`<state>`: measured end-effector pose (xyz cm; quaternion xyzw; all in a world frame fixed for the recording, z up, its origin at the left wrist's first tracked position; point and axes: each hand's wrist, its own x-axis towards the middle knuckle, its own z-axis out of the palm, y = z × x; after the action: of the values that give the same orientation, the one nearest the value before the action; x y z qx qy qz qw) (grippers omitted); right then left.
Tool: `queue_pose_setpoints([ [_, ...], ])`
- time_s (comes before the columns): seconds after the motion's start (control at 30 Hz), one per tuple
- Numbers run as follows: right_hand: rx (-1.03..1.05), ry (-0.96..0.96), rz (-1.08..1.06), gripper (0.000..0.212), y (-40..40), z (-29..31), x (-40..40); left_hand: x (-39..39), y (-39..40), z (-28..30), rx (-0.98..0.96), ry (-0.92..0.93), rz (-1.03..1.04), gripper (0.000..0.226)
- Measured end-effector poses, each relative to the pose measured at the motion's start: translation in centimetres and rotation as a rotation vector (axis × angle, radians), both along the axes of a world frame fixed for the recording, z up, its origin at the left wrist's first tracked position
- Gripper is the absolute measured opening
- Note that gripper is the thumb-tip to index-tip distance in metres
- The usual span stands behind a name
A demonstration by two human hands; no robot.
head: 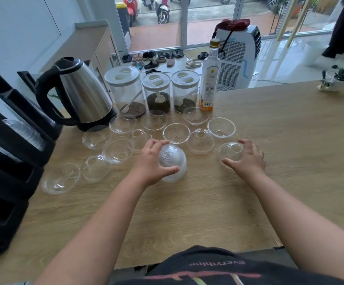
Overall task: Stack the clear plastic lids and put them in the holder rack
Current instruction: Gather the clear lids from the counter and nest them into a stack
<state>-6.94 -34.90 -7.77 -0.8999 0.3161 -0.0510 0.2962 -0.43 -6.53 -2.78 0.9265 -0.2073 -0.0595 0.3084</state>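
Observation:
My left hand (pixel 151 161) grips a stack of clear dome lids (pixel 172 162) standing on the wooden table (pixel 208 202), thumb at its near side and fingers over the top. My right hand (pixel 247 159) curls round a single clear dome lid (pixel 229 154) lying tilted on the table. Several more loose clear lids (pixel 176 132) lie scattered beyond and to the left of my hands. The black holder rack (pixel 12 153) stands at the table's left edge, with a row of clear lids (pixel 26 131) lying in one slot.
A steel kettle (pixel 80 93) stands at the back left. Three clear jars with white lids (pixel 155 91) and a tall bottle (pixel 210 79) line the table's back. Small potted plants (pixel 341 78) stand at the far right corner. Bare table lies near me and to the right.

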Motion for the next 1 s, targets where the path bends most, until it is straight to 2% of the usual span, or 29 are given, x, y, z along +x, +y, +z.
queue_pose_setpoints([
  [0.1, 0.017, -0.066, -0.005, 0.082, 0.6, 0.5, 0.1, 0.1, 0.0, -0.2, -0.012, 0.005, 0.023, 0.087],
  [0.2, 0.036, -0.228, 0.027, 0.08, 2.1, 1.9, 0.3, 0.0, 0.1, -0.5, -0.041, 0.022, 0.035, 0.085],
  [0.33, 0.085, -0.419, 0.236, 0.074, 5.9, 5.3, 1.1, -0.2, 0.1, -0.8, -0.078, 0.021, 0.055, 0.088],
  [0.53, 0.03, -0.296, 0.538, 0.073, 11.4, 7.3, 2.7, -0.9, 2.0, 0.0, -0.165, 0.116, 0.082, 0.129],
  [0.67, 0.01, -0.235, 0.617, 0.075, 13.0, 6.3, 3.1, -1.5, 5.5, -0.1, -0.087, 0.119, 0.091, 0.139],
  [0.73, -0.011, -0.196, 0.639, 0.074, 13.2, 5.5, 3.2, -1.5, 7.2, -0.3, -0.052, 0.131, 0.104, 0.133],
  [0.8, -0.029, -0.157, 0.645, 0.075, 13.3, 4.8, 3.2, -1.3, 8.5, -0.5, -0.036, 0.132, 0.123, 0.116],
  [0.9, -0.012, -0.129, 0.634, 0.075, 13.2, 4.0, 3.2, -0.6, 9.5, -1.2, -0.013, 0.044, 0.183, 0.084],
  [1.0, -0.024, -0.132, 0.64, 0.076, 13.2, 3.7, 3.3, 0.5, 10.1, -2.0, 0.088, -0.048, 0.263, 0.068],
])
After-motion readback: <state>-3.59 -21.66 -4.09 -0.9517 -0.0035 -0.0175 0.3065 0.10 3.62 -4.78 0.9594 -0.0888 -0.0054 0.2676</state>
